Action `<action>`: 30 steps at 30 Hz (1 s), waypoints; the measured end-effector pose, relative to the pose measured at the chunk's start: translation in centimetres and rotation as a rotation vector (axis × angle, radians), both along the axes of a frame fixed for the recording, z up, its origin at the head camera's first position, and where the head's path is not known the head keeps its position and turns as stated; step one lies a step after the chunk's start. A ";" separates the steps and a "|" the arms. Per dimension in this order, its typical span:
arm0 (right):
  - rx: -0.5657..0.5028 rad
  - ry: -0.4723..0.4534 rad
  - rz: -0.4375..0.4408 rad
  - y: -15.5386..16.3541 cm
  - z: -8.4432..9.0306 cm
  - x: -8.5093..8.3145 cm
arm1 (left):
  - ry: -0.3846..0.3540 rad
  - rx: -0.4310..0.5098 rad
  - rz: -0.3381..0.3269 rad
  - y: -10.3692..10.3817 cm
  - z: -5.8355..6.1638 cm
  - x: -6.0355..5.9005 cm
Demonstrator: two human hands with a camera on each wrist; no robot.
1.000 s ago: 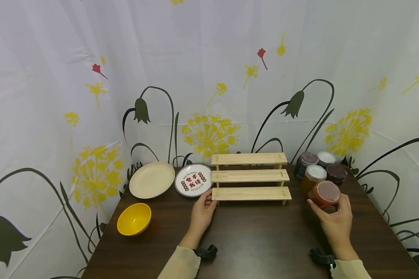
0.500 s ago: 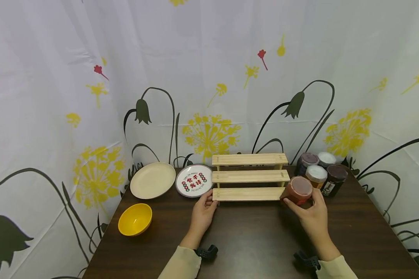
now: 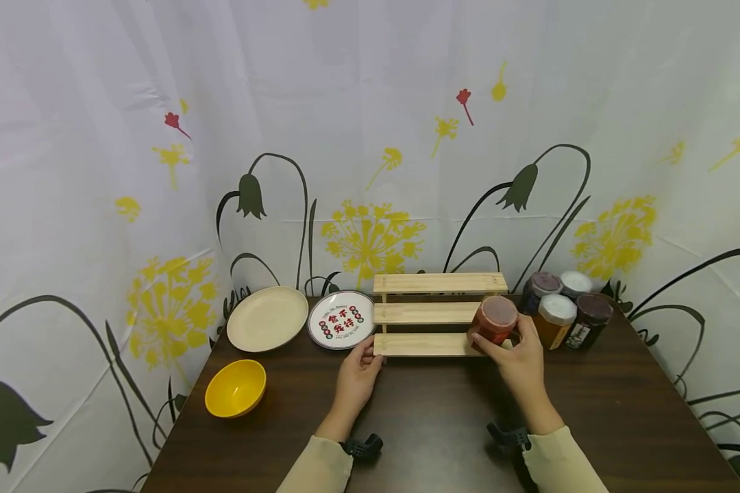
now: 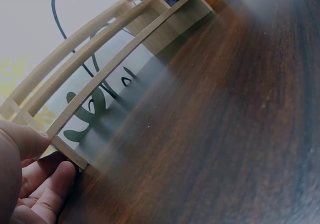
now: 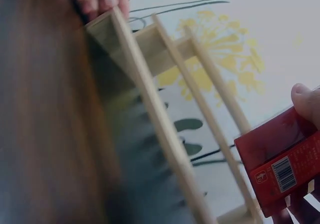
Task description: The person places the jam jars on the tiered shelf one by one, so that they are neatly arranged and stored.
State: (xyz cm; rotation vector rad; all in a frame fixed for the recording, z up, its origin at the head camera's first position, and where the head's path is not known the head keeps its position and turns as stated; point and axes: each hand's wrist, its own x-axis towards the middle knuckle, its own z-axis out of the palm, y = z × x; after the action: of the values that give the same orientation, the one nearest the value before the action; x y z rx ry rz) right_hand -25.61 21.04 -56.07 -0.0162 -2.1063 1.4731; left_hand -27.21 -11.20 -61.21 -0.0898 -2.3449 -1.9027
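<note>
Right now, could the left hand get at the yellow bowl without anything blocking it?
Probably yes. The left hand rests at the left end of the wooden rack, and only bare table lies between it and the yellow bowl. The right hand holds the red jar well away.

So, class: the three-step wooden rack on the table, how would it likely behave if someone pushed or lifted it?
The wooden rack is built of thin pale slats, so it probably feels stiff but light. On the smooth dark table it would likely slide rather than tip; the left hand touches its lower left corner, perhaps steadying it. Its stepped, wide base suggests it stands stably.
</note>
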 end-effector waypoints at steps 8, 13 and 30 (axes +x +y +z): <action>0.010 0.020 0.068 -3.0 2.4 -2.5 | 0.001 -0.007 0.001 -0.1 0.0 -0.1; -0.004 0.048 0.122 -5.0 3.2 -3.7 | -0.001 -0.021 0.004 -0.1 0.0 0.0; -0.176 0.014 0.212 -10.5 5.6 -8.7 | 0.004 -0.050 0.014 -0.3 -0.2 -0.1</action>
State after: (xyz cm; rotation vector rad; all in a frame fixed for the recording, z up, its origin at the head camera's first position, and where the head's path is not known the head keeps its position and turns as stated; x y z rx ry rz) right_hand -34.31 10.50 -50.44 0.1547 -2.0105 1.7736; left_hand -27.29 -11.48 -61.45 -0.0816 -2.3838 -1.8365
